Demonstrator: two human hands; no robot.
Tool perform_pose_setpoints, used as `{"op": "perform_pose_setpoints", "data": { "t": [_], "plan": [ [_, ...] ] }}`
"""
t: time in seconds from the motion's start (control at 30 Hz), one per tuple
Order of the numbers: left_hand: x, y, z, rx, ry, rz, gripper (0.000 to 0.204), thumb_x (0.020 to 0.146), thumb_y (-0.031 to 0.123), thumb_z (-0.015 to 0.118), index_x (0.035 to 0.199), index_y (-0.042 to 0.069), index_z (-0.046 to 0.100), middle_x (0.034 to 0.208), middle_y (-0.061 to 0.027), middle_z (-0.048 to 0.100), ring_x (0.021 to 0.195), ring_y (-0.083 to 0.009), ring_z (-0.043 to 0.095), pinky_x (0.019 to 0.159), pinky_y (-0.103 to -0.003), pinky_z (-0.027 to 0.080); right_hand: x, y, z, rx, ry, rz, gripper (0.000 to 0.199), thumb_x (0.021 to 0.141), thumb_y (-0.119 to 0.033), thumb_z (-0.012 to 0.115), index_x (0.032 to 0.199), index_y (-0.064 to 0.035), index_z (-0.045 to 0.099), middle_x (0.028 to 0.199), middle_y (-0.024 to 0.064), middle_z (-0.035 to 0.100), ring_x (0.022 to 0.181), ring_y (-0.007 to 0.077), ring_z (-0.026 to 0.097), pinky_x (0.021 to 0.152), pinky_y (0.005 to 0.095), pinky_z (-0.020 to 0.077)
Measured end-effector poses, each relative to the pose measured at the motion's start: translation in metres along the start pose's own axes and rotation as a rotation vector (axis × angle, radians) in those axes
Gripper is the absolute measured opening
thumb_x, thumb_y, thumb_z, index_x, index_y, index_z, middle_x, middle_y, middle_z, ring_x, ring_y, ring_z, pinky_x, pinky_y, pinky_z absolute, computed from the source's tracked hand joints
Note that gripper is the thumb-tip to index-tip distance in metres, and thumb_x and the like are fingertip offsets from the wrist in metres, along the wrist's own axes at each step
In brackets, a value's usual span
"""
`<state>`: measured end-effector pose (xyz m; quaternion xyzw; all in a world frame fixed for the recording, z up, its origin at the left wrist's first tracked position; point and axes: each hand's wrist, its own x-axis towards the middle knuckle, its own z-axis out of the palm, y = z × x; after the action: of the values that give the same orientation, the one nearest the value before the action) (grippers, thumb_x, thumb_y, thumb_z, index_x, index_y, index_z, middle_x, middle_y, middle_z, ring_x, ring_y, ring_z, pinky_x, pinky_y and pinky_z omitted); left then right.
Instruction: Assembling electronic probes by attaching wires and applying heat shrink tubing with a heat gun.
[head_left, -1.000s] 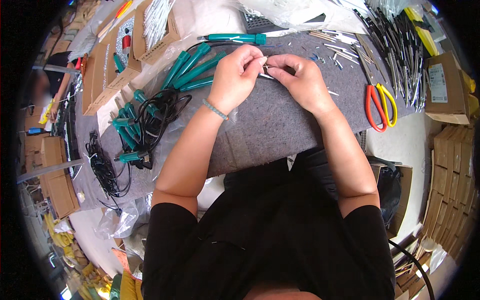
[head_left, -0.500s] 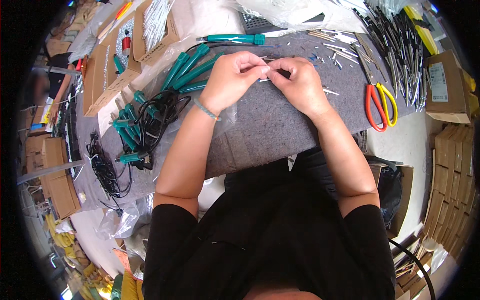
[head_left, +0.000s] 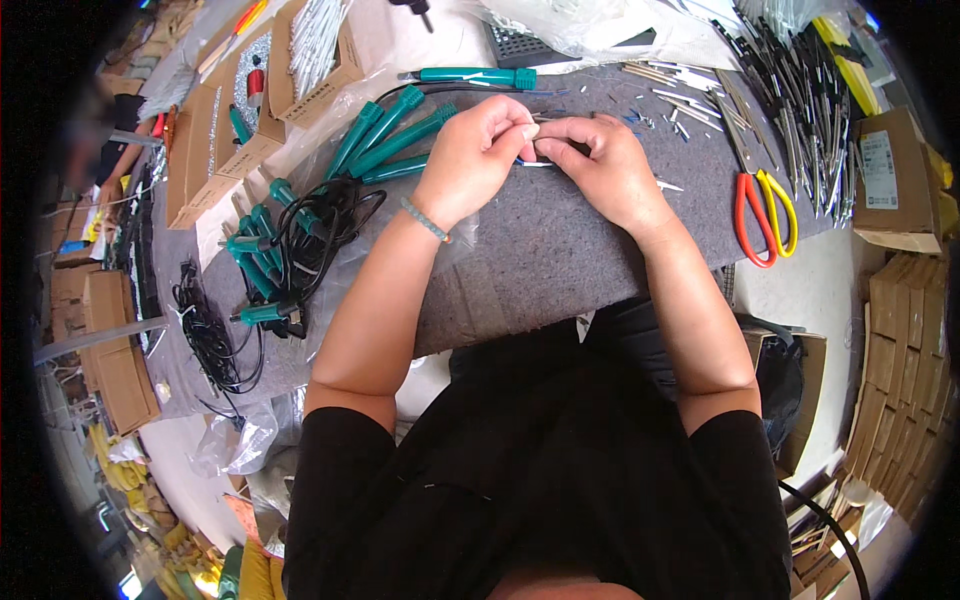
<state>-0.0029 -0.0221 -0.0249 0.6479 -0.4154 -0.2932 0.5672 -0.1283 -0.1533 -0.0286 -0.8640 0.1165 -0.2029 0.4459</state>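
Note:
My left hand (head_left: 478, 152) and my right hand (head_left: 598, 165) meet over the grey felt mat (head_left: 545, 270), fingertips pinched together on a small thin metal part (head_left: 545, 119) held between them. A beaded bracelet (head_left: 426, 219) circles my left wrist. Just left of my left hand lie several green-handled soldering irons (head_left: 385, 140) with black cords. The part itself is mostly hidden by my fingers.
Red-and-yellow scissors (head_left: 757, 208) lie right of my right hand. Several metal rods and black-tipped pieces (head_left: 790, 90) fill the far right. More green irons with tangled black cables (head_left: 262, 262) sit at left, by open cardboard boxes (head_left: 250, 110). Another person's arm (head_left: 118, 172) shows far left.
Both hands stay pinched together in the same spot. The fingers have shifted slightly around the small part; nothing was picked up or put down.

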Motion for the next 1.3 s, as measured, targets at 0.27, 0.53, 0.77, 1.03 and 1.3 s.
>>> {"op": "perform_pose_setpoints", "data": {
  "t": [0.27, 0.53, 0.77, 1.03, 1.3],
  "plan": [
    [0.001, -0.005, 0.006, 0.264, 0.094, -0.011, 0.005, 0.092, 0.003, 0.057, 0.096, 0.0, 0.056, 0.082, -0.0009, 0.059, 0.073, -0.0074, 0.057, 0.067, -0.022, 0.048, 0.002, 0.0, -0.006, -0.138, -0.038, -0.09, 0.013, 0.087, -0.018, 0.059, 0.091, -0.0103, 0.069, 0.087, 0.0087, 0.07, 0.085, 0.0284, 0.064, 0.098, 0.0403, 0.039],
    [-0.001, 0.0, 0.004, 0.367, 0.117, 0.093, 0.006, 0.092, 0.005, 0.059, 0.093, 0.0, 0.057, 0.082, 0.0002, 0.058, 0.074, -0.0054, 0.055, 0.067, -0.021, 0.046, 0.006, 0.003, -0.014, 0.364, -0.185, 0.152, 0.023, 0.09, -0.019, 0.061, 0.101, -0.0005, 0.068, 0.089, 0.0109, 0.07, 0.085, 0.0156, 0.065, 0.081, 0.0293, 0.0493],
    [-0.001, -0.001, 0.003, 0.326, 0.114, 0.131, 0.006, 0.091, 0.004, 0.059, 0.095, 0.0, 0.058, 0.083, 0.0, 0.059, 0.076, -0.0054, 0.055, 0.068, -0.022, 0.046, 0.006, -0.005, -0.007, 0.307, -0.15, 0.16, 0.021, 0.086, -0.019, 0.066, 0.095, -0.0009, 0.069, 0.085, 0.0086, 0.071, 0.08, 0.0155, 0.066, 0.079, 0.0305, 0.05],
    [-0.002, -0.003, 0.006, 0.324, 0.112, 0.162, 0.005, 0.09, 0.002, 0.059, 0.095, 0.0, 0.057, 0.085, -0.0009, 0.06, 0.078, -0.0062, 0.056, 0.07, -0.022, 0.046, 0.005, -0.007, 0.02, -0.457, 0.269, -0.192, 0.008, 0.072, -0.017, 0.067, 0.072, -0.0103, 0.063, 0.065, 0.0062, 0.063, 0.069, 0.0269, 0.063, 0.079, 0.041, 0.0469],
    [-0.001, -0.004, 0.007, 0.412, 0.168, 0.077, 0.006, 0.09, 0.004, 0.059, 0.093, 0.001, 0.056, 0.082, -0.0016, 0.061, 0.073, -0.0071, 0.055, 0.064, -0.023, 0.046, 0.003, -0.001, 0.003, -0.023, 0.102, -0.005, 0.011, 0.077, -0.018, 0.069, 0.083, -0.0097, 0.067, 0.078, 0.0069, 0.069, 0.075, 0.0251, 0.066, 0.094, 0.0447, 0.0407]
  ]
}}
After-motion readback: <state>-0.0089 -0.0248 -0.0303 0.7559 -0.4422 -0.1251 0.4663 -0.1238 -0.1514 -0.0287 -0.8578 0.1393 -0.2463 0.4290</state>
